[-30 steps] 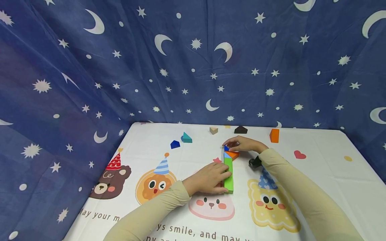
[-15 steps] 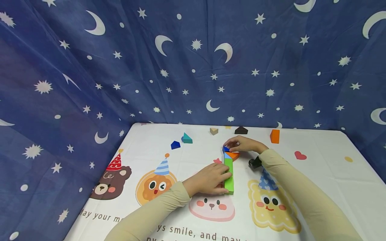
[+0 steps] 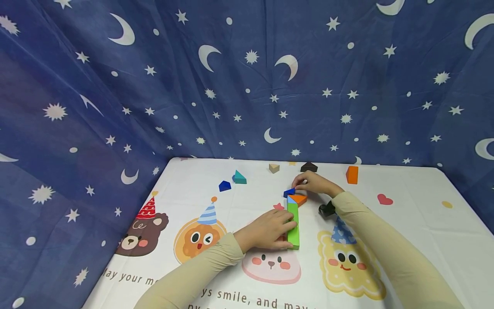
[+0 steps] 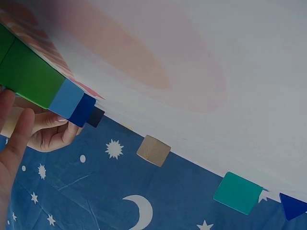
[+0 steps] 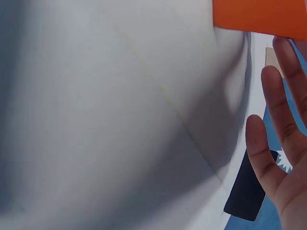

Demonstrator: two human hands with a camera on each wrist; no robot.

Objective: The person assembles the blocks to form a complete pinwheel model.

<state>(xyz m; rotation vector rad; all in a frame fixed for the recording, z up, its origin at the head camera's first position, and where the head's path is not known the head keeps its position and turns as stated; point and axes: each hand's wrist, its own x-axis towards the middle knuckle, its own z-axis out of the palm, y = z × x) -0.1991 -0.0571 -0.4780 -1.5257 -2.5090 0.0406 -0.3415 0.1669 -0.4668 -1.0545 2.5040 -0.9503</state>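
Blue block (image 3: 289, 193) lies on the white cloth (image 3: 417, 231) at the far end of a row, just beyond the light-blue block (image 3: 290, 200) and the orange wedge (image 3: 299, 200), its left corner jutting out past the row's edge. The right hand (image 3: 314, 183) has fingertips at its right corner; whether they pinch it or merely touch it, I cannot tell. The left hand (image 3: 268, 230) rests relaxed fingers on the green bar (image 3: 293, 227) without clenching it.

The step in hand looks like lining up the end piece. To do it well, the left hand should steady the bar lightly so the row does not creep, while the right makes small nudges low on the block's side. Pushing toward the bar too hard would probably skew the wedge, so square the jutting corner first, then close any gap.
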